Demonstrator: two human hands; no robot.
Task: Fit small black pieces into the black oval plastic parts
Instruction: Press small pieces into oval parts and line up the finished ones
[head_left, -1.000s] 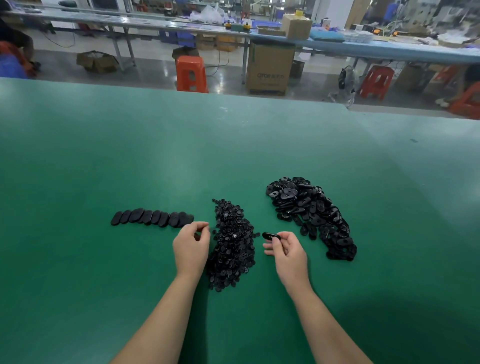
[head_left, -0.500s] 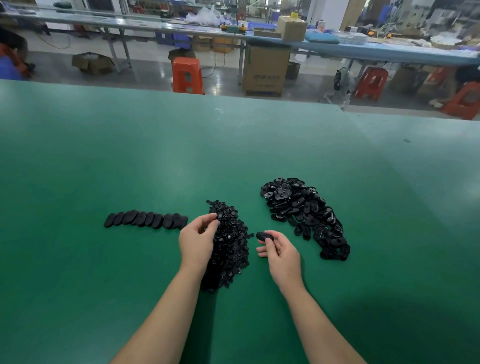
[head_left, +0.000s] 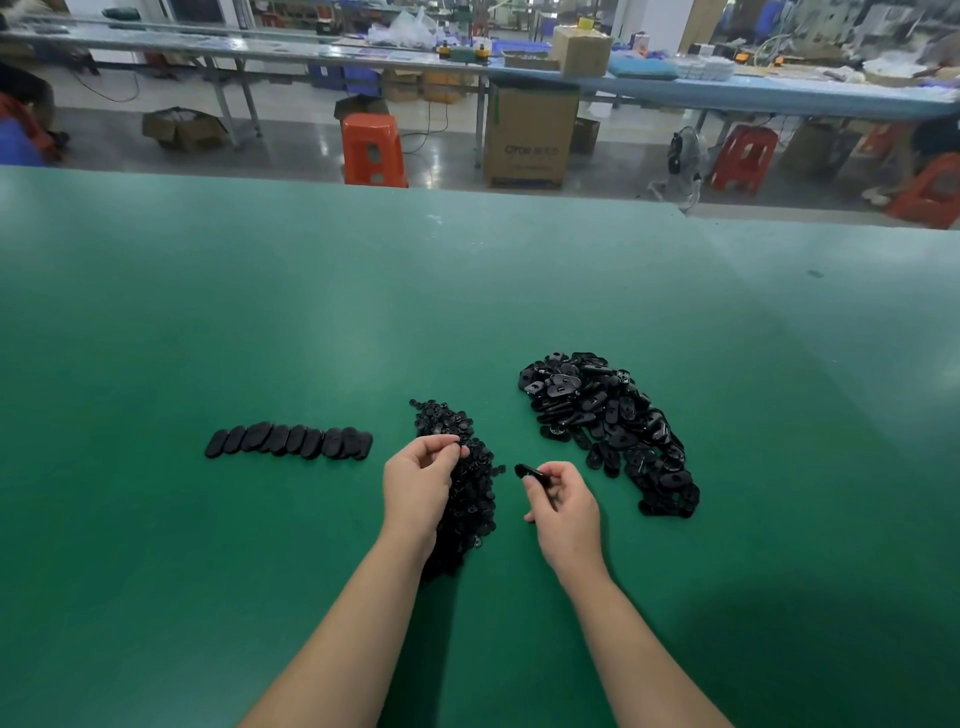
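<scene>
A heap of small black pieces (head_left: 470, 499) lies in the middle of the green table (head_left: 467, 291). To its right sits a larger heap of black oval plastic parts (head_left: 613, 426). A row of several oval parts (head_left: 291, 441) lies flat to the left. My left hand (head_left: 418, 486) is over the small-piece heap, its fingertips pinched together at the heap's upper part; what they hold is too small to make out. My right hand (head_left: 563, 506) grips one black oval part (head_left: 527, 472) between thumb and fingers, just right of the small pieces.
Beyond the table's far edge are an orange stool (head_left: 373, 150), a cardboard box (head_left: 530, 135), red stools (head_left: 743, 156) and a long workbench (head_left: 727, 88) with goods on it. A fan (head_left: 680, 156) stands on the floor.
My left hand has moved right from the end of the row onto the heap of small pieces. My right hand keeps hold of the oval part and has shifted little.
</scene>
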